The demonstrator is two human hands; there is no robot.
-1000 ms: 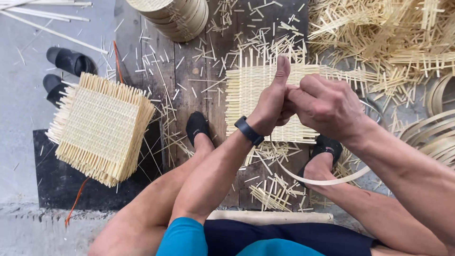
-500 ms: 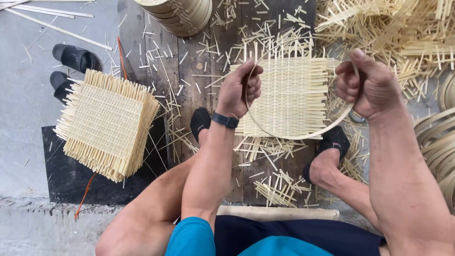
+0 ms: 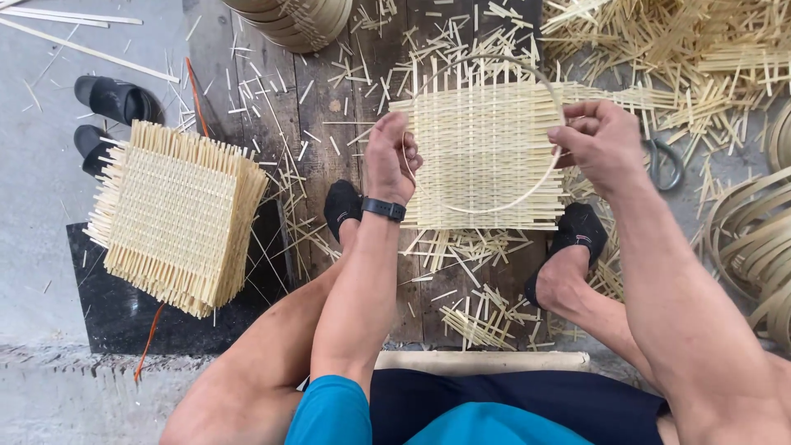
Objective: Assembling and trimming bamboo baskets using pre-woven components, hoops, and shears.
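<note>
Gripping: left hand [image 3: 389, 156] and right hand [image 3: 600, 142] each pinch opposite sides of a thin bamboo hoop [image 3: 519, 202], fingers closed on the strip.
Hoop position: it lies curved over a square woven mat [image 3: 486, 156] on the wooden boards [image 3: 329, 99], between the person's black-socked feet [image 3: 577, 239].
Surroundings: stack of finished mats [image 3: 173, 214] sits to the left; loose bamboo offcuts [image 3: 478, 317] litter the floor; scissors [image 3: 663, 165] lie just beside the right hand.
Risk: I'd judge the springy strip could slip from a pinch and snap open, or shift the mat off-centre.
Hidden: hoop's join and fingertips under it can't be made out.
</note>
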